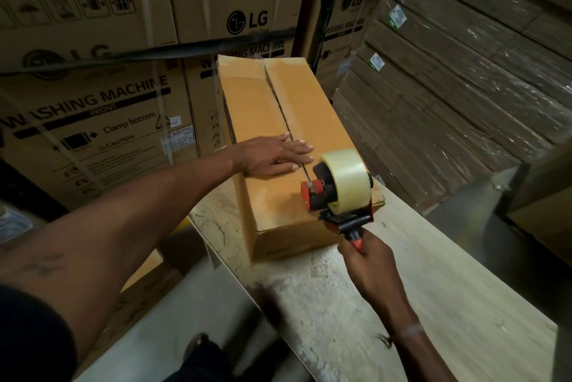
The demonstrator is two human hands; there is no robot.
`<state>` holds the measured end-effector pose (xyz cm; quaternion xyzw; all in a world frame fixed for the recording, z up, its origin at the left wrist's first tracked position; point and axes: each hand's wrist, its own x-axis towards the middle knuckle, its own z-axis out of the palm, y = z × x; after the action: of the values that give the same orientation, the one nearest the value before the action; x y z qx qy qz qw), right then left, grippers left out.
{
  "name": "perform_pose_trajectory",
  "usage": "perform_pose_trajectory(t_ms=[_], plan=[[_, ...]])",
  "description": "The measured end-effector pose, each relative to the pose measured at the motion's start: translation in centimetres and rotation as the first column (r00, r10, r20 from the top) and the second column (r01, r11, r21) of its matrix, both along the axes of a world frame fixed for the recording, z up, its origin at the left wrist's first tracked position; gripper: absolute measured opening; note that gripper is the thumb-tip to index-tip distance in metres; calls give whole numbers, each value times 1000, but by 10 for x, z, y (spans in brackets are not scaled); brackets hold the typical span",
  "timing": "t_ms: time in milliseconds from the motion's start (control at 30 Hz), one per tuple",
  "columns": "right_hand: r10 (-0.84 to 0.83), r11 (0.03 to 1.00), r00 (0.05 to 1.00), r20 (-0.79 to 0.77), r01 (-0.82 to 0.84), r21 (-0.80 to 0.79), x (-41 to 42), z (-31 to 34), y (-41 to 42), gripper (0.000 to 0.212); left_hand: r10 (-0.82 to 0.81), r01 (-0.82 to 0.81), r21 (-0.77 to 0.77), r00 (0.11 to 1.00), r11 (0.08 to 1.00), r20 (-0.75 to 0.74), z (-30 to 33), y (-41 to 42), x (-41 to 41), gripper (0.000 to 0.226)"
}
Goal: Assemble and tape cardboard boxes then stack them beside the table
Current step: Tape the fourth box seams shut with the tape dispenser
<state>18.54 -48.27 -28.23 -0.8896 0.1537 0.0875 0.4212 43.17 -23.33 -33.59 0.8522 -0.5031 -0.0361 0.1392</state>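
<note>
Head view: a long cardboard box is seen lying on a pale tabletop, its top flaps closed along a centre seam. The left hand is laid flat on the box top, fingers straight and together, reaching across the seam. A red and black tape dispenser carrying clear tape is rested on the box's near end, its handle gripped by the curled right hand. Printed washing machine cartons are stacked behind.
</note>
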Motion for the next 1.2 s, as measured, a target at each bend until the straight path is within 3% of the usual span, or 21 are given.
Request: perform_pose_trajectory(t_ms=[233, 367, 433, 600, 1200], plan=[[-24, 999, 1000, -18, 25, 36, 0, -6, 2, 37, -45, 39, 78, 996, 996, 76, 2, -7, -16, 58], [-81, 995, 996, -31, 83, 59, 4, -12, 1, 42, -144, 142, -69, 989, 987, -23, -6, -20, -49, 50], [-86, 995, 996, -10, 86, 58, 1, -14, 2, 41, -140, 136, -96, 989, 986, -37, -9, -19, -54, 57], [-111, 993, 993, 41, 109, 35, -8, -15, 4, 40, -126, 126, 2, 991, 992, -50, -5, -21, -52, 70], [-182, 972, 983, 3, 180, 150, -127, -61, -14, 31, -99, 102, 52, 994, 993, -46, -1, -22, -57, 72]])
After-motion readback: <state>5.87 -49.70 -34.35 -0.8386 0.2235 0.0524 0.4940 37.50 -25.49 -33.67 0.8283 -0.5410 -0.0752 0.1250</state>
